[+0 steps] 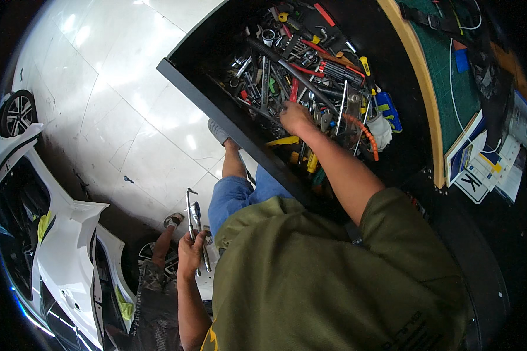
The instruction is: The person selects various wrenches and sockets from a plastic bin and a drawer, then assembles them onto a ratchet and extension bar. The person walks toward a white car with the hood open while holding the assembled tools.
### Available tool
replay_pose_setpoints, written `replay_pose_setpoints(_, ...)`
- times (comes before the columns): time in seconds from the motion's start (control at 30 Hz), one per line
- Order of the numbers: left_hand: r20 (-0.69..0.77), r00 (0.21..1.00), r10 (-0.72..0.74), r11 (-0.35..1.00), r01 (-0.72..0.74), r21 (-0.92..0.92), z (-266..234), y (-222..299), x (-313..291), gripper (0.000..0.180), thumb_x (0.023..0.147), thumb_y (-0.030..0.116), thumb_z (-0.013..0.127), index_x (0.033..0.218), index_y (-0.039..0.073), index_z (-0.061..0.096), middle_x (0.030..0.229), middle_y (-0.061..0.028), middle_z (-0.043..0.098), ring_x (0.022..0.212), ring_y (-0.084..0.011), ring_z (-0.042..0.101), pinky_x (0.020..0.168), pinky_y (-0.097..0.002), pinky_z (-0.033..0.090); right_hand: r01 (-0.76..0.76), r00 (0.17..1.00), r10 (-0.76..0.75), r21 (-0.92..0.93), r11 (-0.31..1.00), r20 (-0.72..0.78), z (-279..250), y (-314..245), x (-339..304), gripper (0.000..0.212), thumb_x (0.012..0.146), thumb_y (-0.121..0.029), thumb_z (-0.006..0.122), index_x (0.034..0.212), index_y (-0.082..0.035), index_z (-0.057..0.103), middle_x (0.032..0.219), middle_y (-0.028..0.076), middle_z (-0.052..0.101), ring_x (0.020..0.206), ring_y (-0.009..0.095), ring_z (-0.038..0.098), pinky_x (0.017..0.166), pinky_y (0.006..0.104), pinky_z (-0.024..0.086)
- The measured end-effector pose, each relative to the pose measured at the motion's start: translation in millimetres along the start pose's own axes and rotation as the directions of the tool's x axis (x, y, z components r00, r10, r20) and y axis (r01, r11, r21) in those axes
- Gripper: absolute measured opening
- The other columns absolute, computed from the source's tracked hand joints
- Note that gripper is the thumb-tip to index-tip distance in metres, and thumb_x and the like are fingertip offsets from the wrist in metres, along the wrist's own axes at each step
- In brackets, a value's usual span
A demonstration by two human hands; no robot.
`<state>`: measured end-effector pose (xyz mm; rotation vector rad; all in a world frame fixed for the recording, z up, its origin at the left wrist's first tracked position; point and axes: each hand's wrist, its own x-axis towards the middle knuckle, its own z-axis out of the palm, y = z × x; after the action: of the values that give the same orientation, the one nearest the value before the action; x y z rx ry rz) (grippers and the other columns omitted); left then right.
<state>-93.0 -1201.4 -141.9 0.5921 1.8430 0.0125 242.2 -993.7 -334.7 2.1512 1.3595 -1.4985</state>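
My left hand (191, 253) is closed around long chrome tools, held low beside my body above the floor. One is a ratchet wrench (196, 214) with a rounded head; another is a slim metal bar (188, 205) with a short crosswise tip. My right hand (297, 120) reaches into a black drawer (216, 98) full of loose tools. Its fingers are curled down at a red-handled tool (294, 89), whose working end I cannot make out. Around that hand lie wrenches, screwdrivers, a black hose-like bar (304, 71) and an orange coiled piece (366, 131).
A wood-edged bench (430, 117) with a green top borders the drawer on the right, bearing papers (492, 161) and a white cable. A white car body (70, 251) stands at the left. Another person's leg (163, 243) shows near a wheel. A small dark object (129, 179) lies on the tiles.
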Motion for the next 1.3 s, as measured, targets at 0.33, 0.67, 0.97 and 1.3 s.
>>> replay_pose_setpoints(0.33, -0.004, 1.0, 0.022, 0.999, -0.022, -0.023, -12.2, -21.8, 3.6, 0.033, 0.088, 0.03, 0.062, 0.077, -0.001, 0.062, 0.061, 0.0013, 0.051, 0.054, -0.008, 0.043, 0.05, -0.026, 0.035, -0.224, 0.96, 0.085, 0.549, 0.805, 0.266, 16.5, 5.8, 13.0, 0.051, 0.083, -0.012, 0.047, 0.132, -0.005, 0.038, 0.086, 0.011, 0.062, 0.059, 0.016, 0.053, 0.053, 0.0325, 0.046)
replay_pose_setpoints(0.67, 0.049, 0.997, -0.061, 0.998, 0.062, -0.009, -15.6, -10.1, 9.7, 0.027, 0.088, 0.026, 0.063, 0.078, 0.001, 0.062, 0.061, 0.0029, 0.05, 0.054, -0.0069, 0.042, 0.049, -0.0256, 0.033, 0.103, 0.993, -0.115, 0.372, 0.923, 0.012, -36.0, 31.3, -8.6, 0.038, 0.084, -0.008, 0.048, 0.12, -0.006, 0.059, 0.098, 0.012, 0.066, 0.077, 0.025, 0.061, 0.074, 0.0374, 0.05)
replay_pose_setpoints(0.97, 0.017, 0.99, -0.143, 0.976, 0.144, -0.165, -14.3, 22.6, 1.3, 0.017, 0.09, 0.016, 0.059, 0.081, 0.002, 0.054, 0.064, 0.0004, 0.049, 0.053, -0.0075, 0.046, 0.055, -0.023, 0.045, 0.376, 0.905, -0.426, -0.463, 0.803, -0.004, -21.2, 38.2, -36.8, 0.027, 0.078, -0.011, 0.056, 0.103, -0.009, 0.067, 0.1, 0.013, 0.063, 0.099, 0.034, 0.059, 0.086, 0.0454, 0.047)
replay_pose_setpoints(1.3, 0.011, 0.989, -0.146, 0.976, 0.146, -0.161, -6.4, 33.2, -10.4, 0.02, 0.089, 0.022, 0.061, 0.079, 0.006, 0.055, 0.065, 0.0033, 0.047, 0.055, -0.007, 0.044, 0.051, -0.0251, 0.04, 0.469, 0.88, -0.45, -0.416, 0.779, 0.151, -25.0, 32.6, -56.6, 0.022, 0.073, -0.007, 0.057, 0.092, -0.002, 0.066, 0.09, 0.02, 0.066, 0.087, 0.035, 0.064, 0.078, 0.0458, 0.05)
